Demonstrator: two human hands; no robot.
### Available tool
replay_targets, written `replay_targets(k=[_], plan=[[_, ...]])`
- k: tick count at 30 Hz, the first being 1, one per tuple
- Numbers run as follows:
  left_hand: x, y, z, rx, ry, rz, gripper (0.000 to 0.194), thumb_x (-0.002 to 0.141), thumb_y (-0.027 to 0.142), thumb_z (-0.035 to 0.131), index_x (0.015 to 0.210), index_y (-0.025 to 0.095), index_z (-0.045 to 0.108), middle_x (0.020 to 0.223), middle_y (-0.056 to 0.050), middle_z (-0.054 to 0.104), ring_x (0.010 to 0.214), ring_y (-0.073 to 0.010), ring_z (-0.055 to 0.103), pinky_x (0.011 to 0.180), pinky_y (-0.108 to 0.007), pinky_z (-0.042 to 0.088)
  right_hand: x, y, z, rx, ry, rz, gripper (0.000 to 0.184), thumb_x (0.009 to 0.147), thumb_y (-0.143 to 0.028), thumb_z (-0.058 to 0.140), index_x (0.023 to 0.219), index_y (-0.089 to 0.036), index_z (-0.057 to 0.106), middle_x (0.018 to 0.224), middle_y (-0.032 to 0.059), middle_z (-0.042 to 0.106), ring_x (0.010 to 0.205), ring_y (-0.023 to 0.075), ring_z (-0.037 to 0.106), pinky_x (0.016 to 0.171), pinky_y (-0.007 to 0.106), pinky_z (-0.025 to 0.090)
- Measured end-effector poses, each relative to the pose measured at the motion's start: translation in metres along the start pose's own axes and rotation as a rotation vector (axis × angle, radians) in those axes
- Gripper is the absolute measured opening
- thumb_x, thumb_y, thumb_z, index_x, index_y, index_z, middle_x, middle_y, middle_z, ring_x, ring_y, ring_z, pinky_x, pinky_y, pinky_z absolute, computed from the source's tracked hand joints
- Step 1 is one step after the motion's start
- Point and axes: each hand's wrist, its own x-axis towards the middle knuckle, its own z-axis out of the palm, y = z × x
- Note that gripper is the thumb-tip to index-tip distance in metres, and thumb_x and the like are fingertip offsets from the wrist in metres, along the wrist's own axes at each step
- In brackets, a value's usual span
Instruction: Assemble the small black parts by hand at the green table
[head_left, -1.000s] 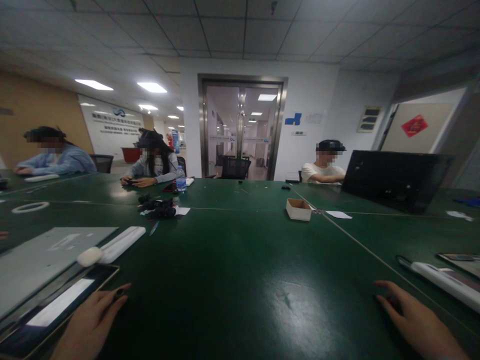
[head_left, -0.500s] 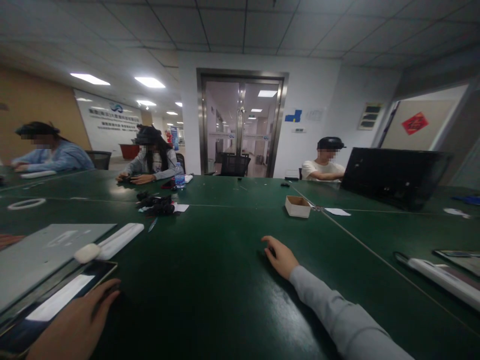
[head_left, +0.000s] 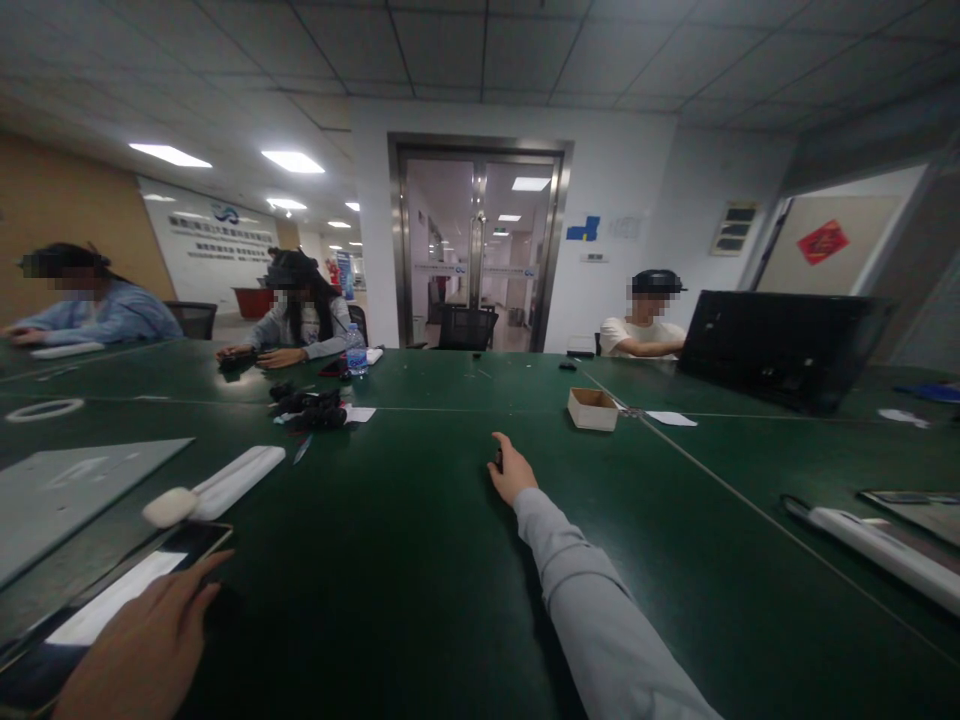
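My left hand [head_left: 139, 640] is low at the left, fingers loosely stretched out and open. It overlaps a dark, flat, glossy device [head_left: 202, 540] with a bright white patch on its surface; whether they touch I cannot tell. My right hand [head_left: 514, 472], in a grey sleeve, reaches forward over the green table [head_left: 405, 560]. Its thumb and index finger are apart, with a dark gap between them, and no held object can be made out. Beyond it, to the right, stands a small open white box [head_left: 592, 412] with a brown inside.
At the left lie a grey panel [head_left: 82, 490], a white bar [head_left: 240, 480] and a rounded pale piece [head_left: 169, 507]. Black gear [head_left: 311, 408] and a water bottle [head_left: 356, 352] are farther back. A monitor [head_left: 780, 350] and power strip [head_left: 885, 555] are right. Several people sit opposite.
My right hand has moved forward and left, farther over the table. The grey panel has slid left. My left hand has barely moved.
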Motion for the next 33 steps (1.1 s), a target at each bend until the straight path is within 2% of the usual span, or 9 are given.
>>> replay_targets(k=[4,10,16,21,26,33], plan=[[-0.002,-0.003,0.003,0.020,0.039,0.036,0.046,0.081,0.041,0.023,0.114,0.019,0.047,0.104,-0.010,0.056,0.090,-0.0231,0.055,0.080,-0.037,0.043,0.003,0.004,0.002,-0.104,-0.004,0.007,0.058,0.071,-0.018,0.055,0.125,-0.021,0.033,0.108,0.0079,0.053,0.098,0.0185,0.051,0.085,0.029,0.036],[-0.004,-0.009,0.011,-0.067,0.060,0.022,0.040,0.081,0.042,0.026,0.108,0.026,0.050,0.104,-0.005,0.056,0.097,-0.0211,0.052,0.090,-0.036,0.039,0.004,0.006,0.003,-0.101,0.001,0.055,0.057,0.069,-0.020,0.057,0.122,-0.020,0.036,0.103,0.0073,0.056,0.096,0.0183,0.053,0.082,0.029,0.039],[-0.004,-0.001,0.007,-0.094,0.112,0.010,0.036,0.078,0.043,0.027,0.104,0.030,0.050,0.098,-0.002,0.058,0.089,-0.0218,0.055,0.084,-0.036,0.042,0.005,0.008,0.003,-0.081,0.011,0.040,0.053,0.068,-0.020,0.057,0.119,-0.020,0.040,0.102,0.0062,0.056,0.095,0.0175,0.052,0.082,0.029,0.039],[-0.005,0.008,0.001,-0.063,0.174,0.021,0.034,0.078,0.041,0.021,0.097,0.031,0.048,0.086,-0.004,0.059,0.082,-0.0223,0.055,0.077,-0.035,0.044,0.005,0.009,0.003,-0.074,0.004,0.051,0.052,0.068,-0.020,0.057,0.118,-0.021,0.041,0.102,0.0058,0.056,0.094,0.0171,0.053,0.082,0.029,0.039],[-0.004,0.006,0.004,0.000,0.171,0.059,0.029,0.079,0.036,0.021,0.093,0.032,0.046,0.086,-0.003,0.059,0.077,-0.0209,0.056,0.072,-0.034,0.043,0.005,0.008,0.003,-0.066,0.005,0.053,0.053,0.068,-0.020,0.057,0.119,-0.022,0.040,0.103,0.0057,0.055,0.094,0.0171,0.053,0.081,0.028,0.039],[-0.002,0.003,0.006,0.026,0.147,0.057,0.027,0.079,0.035,0.024,0.092,0.032,0.048,0.086,-0.001,0.061,0.080,-0.0201,0.056,0.075,-0.033,0.042,0.010,0.006,0.011,-0.035,0.050,0.115,0.065,0.064,-0.019,0.060,0.124,-0.020,0.034,0.093,0.0050,0.058,0.086,0.0162,0.055,0.077,0.026,0.040]])
